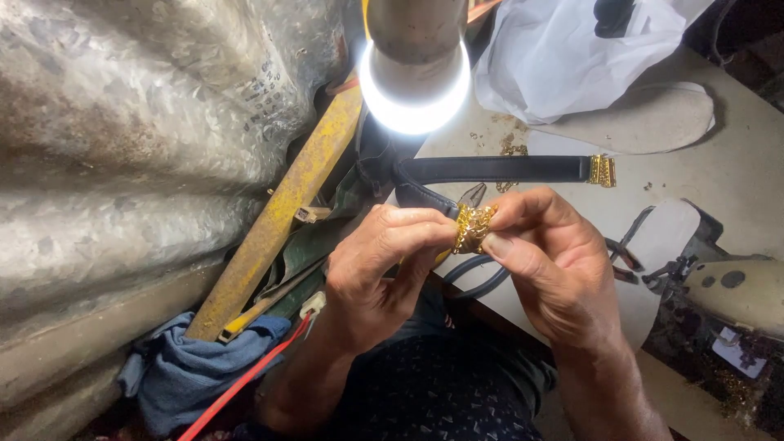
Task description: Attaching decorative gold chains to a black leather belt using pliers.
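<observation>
Holding item, centre of the frame: a gold chain ornament [474, 228], pinched between the left hand [377, 269] and the right hand [549, 261].

Grip: left fingers [420, 237] closed on the ornament's left edge, thumb below and forefinger above. Right fingers [516, 208] closed on its right edge, thumb [513, 255] pressed under it. Both hands clamped on the same piece, fingertips almost meeting across it.

Appearance: small, bright gold, made of tight metal links bunched into a short band; glinting under the light. Exact link pattern too fine to tell.

Attached: a black strap [490, 169] runs from the ornament up and then right across the table [735, 171], ending in a gold clasp [602, 171] right of centre.

Adjacent: pliers [471, 195] with dark jaws just behind the ornament, their handles curving below the hands. Round lamp [415, 90] at top centre, glowing white. White plastic bag [563, 57] at upper right. Pale shoe sole [645, 122] below the bag. Yellow bar [282, 216] slanting left of centre. Blue cloth [175, 371] at lower left, red wire [245, 380] crossing it.
</observation>
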